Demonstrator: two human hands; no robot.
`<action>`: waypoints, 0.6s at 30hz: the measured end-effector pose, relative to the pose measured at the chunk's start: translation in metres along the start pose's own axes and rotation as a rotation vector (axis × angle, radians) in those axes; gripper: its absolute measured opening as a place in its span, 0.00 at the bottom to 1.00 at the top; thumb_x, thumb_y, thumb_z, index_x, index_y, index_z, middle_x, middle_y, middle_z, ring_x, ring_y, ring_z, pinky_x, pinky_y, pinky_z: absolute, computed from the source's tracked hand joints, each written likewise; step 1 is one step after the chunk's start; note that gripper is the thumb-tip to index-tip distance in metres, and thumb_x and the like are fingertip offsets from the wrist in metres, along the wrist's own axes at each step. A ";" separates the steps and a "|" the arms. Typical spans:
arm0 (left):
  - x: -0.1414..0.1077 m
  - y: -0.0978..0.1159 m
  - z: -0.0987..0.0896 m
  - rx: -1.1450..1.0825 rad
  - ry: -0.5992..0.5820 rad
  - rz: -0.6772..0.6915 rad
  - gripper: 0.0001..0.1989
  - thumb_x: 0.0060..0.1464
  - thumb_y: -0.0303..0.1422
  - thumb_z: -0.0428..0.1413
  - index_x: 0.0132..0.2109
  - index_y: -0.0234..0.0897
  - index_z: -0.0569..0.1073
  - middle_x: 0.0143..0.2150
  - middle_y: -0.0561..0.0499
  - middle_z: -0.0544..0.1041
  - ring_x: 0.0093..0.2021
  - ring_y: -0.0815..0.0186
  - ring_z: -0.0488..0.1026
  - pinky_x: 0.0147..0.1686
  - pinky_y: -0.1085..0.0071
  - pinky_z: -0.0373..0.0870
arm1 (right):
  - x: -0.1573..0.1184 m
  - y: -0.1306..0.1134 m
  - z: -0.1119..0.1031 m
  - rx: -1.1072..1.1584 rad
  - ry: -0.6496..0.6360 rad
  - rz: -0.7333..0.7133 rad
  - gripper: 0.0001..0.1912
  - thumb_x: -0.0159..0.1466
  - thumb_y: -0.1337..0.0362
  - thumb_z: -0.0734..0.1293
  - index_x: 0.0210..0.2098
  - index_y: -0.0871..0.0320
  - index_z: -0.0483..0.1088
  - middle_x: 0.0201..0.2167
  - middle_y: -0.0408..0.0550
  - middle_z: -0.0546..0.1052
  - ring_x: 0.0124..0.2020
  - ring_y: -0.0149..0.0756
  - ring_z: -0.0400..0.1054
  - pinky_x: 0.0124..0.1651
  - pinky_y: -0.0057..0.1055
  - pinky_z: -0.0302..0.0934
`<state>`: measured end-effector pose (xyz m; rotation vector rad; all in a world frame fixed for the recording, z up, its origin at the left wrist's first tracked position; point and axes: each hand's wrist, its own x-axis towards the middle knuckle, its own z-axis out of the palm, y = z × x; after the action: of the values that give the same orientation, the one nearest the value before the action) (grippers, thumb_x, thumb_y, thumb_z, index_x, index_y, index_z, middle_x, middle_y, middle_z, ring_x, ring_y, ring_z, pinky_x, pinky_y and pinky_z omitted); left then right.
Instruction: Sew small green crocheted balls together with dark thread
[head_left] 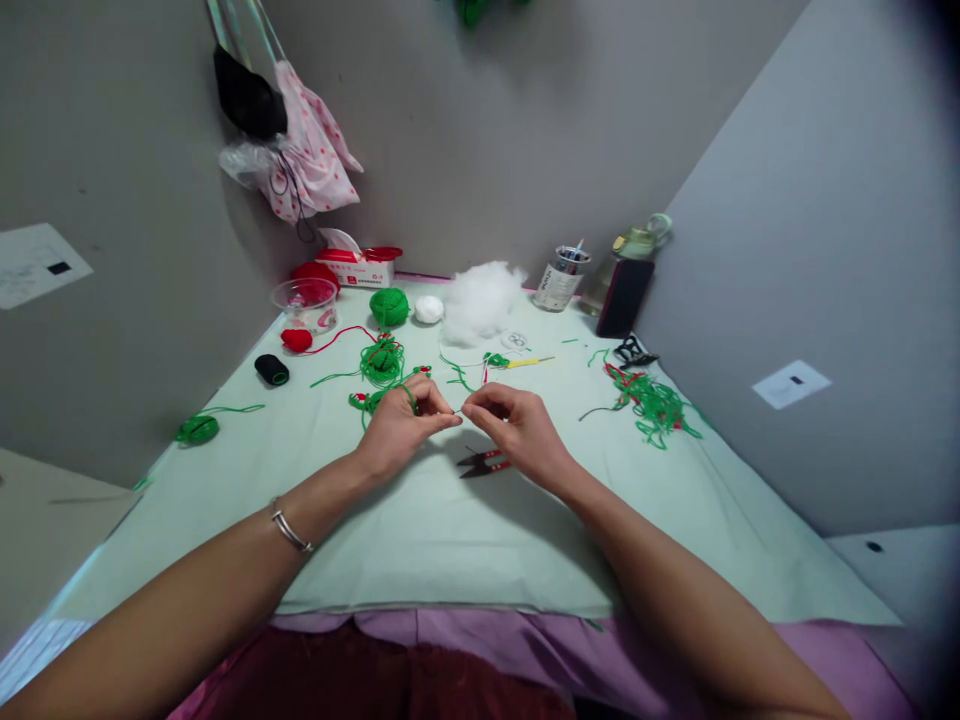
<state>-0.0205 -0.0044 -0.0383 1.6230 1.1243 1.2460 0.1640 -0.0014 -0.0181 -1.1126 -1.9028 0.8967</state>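
Note:
Both hands meet over the middle of the pale table, fingertips nearly touching. My left hand [405, 422], with green yarn round a finger, pinches one end of a small thin dark item [457, 412]. My right hand [519, 425] is closed in a pinch at the other end; what it holds is too small to name. Beneath my right hand lie snips [480, 464] with dark blades and red handles. Green and red yarn pieces [365, 401] lie just behind my left hand. Beyond my right hand is a yellow-handled crochet hook [525, 362].
A green yarn ball [389, 307], white ball [429, 310] and white stuffing [484, 303] stand farther back. Tangled yarn [660, 408] lies right; a black spool [271, 370] and clear tub [306, 305] are left. A can [561, 280], bottle [637, 243] and phone [625, 298] stand back right.

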 end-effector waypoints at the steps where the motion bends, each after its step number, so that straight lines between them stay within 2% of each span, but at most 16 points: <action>1: 0.000 0.001 0.000 -0.024 -0.002 -0.021 0.11 0.45 0.31 0.67 0.22 0.37 0.72 0.24 0.54 0.67 0.30 0.67 0.63 0.33 0.69 0.59 | 0.000 0.000 0.000 0.031 -0.014 0.023 0.09 0.63 0.61 0.67 0.29 0.59 0.73 0.24 0.43 0.72 0.26 0.30 0.60 0.30 0.28 0.52; 3: 0.001 0.003 -0.001 -0.082 -0.023 -0.067 0.12 0.44 0.32 0.67 0.23 0.37 0.71 0.26 0.54 0.67 0.29 0.68 0.62 0.31 0.71 0.59 | 0.001 0.000 -0.001 0.074 -0.047 0.066 0.10 0.63 0.59 0.67 0.28 0.59 0.73 0.22 0.41 0.69 0.25 0.29 0.57 0.29 0.28 0.50; 8: 0.000 0.002 0.000 -0.326 -0.089 -0.176 0.13 0.46 0.34 0.66 0.27 0.35 0.70 0.37 0.52 0.74 0.26 0.73 0.62 0.23 0.74 0.56 | 0.002 -0.002 -0.001 0.108 -0.094 0.113 0.12 0.62 0.57 0.66 0.28 0.59 0.71 0.21 0.41 0.66 0.24 0.28 0.54 0.28 0.28 0.48; 11: 0.001 0.003 0.000 -0.391 -0.100 -0.195 0.14 0.49 0.35 0.65 0.27 0.35 0.68 0.33 0.52 0.75 0.23 0.75 0.61 0.21 0.75 0.56 | 0.003 -0.004 -0.003 0.086 -0.079 0.110 0.13 0.62 0.57 0.67 0.26 0.59 0.70 0.20 0.40 0.64 0.23 0.28 0.52 0.27 0.28 0.46; 15: 0.004 0.004 -0.006 -0.434 -0.028 -0.205 0.14 0.48 0.34 0.66 0.29 0.35 0.67 0.32 0.54 0.74 0.20 0.78 0.59 0.19 0.76 0.56 | 0.005 -0.005 -0.008 0.104 -0.011 0.106 0.14 0.62 0.58 0.68 0.24 0.58 0.67 0.19 0.39 0.62 0.23 0.28 0.51 0.27 0.29 0.45; 18: 0.007 0.002 -0.011 -0.451 -0.035 -0.231 0.13 0.48 0.34 0.67 0.32 0.36 0.70 0.30 0.56 0.72 0.19 0.78 0.59 0.19 0.77 0.56 | 0.007 -0.004 -0.012 0.140 0.026 0.103 0.13 0.61 0.58 0.69 0.25 0.58 0.68 0.19 0.39 0.62 0.23 0.28 0.51 0.27 0.29 0.45</action>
<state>-0.0299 0.0025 -0.0325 1.1407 0.8989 1.2080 0.1704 0.0056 -0.0074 -1.1406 -1.7461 1.0505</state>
